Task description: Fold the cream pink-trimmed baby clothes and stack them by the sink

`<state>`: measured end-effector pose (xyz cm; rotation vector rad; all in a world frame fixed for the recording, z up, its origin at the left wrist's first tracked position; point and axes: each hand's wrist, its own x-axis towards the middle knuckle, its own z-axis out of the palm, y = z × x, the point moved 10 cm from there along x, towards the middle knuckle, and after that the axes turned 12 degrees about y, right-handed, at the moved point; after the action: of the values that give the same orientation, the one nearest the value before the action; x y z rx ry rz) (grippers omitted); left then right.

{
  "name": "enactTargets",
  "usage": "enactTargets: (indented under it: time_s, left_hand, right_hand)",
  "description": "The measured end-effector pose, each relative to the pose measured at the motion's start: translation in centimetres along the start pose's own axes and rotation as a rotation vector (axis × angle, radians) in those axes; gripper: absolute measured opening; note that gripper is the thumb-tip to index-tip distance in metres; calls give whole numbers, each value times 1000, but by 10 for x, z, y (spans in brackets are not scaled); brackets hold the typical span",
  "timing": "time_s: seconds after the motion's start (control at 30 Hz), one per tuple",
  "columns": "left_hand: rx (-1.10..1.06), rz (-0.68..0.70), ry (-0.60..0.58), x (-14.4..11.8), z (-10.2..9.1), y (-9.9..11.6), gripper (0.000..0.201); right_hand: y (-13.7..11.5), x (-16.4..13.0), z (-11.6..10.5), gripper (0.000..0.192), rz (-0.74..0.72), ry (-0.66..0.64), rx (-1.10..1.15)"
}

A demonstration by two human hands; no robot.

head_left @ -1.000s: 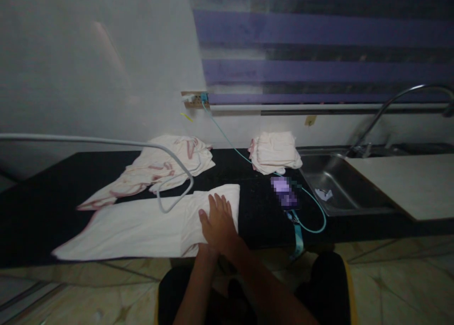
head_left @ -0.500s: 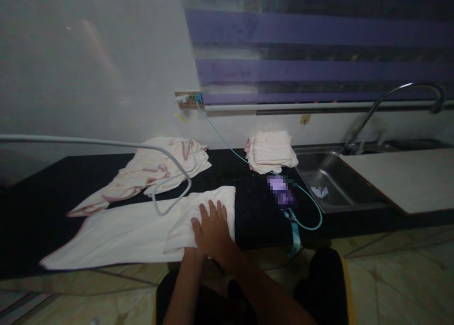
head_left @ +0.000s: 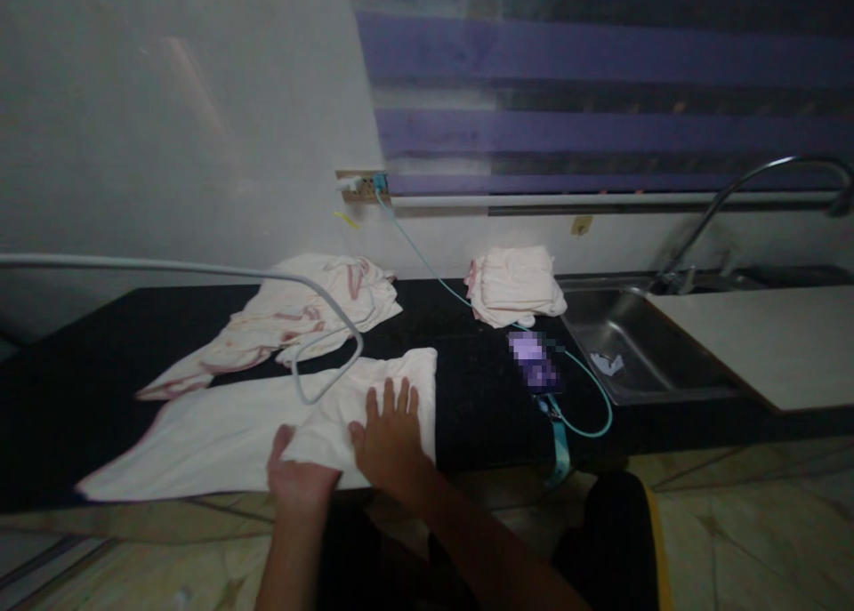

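A long white cloth with a thin pinkish edge lies spread along the front of the dark counter, its right end folded over in a layer. My right hand presses flat on this folded part, fingers spread. At the left edge of the fold is my left hand, with one digit showing against the cloth. Its other fingers are hidden under the folded layer, so I cannot see how they are placed.
Behind lies a crumpled heap of cloths; a folded stack sits to its right. A grey cable crosses the view. A phone on a teal cord lies near the sink, beside a pale board.
My left hand has moved left from beneath my right wrist to the fold's left edge. My right hand has stayed flat on the cloth. The view has shifted slightly.
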<state>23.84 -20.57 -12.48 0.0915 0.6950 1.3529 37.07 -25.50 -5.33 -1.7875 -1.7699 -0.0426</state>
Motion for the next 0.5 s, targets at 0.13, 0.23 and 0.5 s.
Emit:
enactTargets:
  time_s: [0.13,0.23,0.5]
  left_hand:
    - [136,252,193,-29,-7,51,71]
    - [459,500,213,-45,6,88,67]
    - [1569,1042,-55,-37,73,63,68]
  right_hand:
    - [-6,-4,7,71,-56,-42,-12]
    - [-6,-4,5,70,-67,-26,1]
    - [-5,-7,-1,69,-68,8,44]
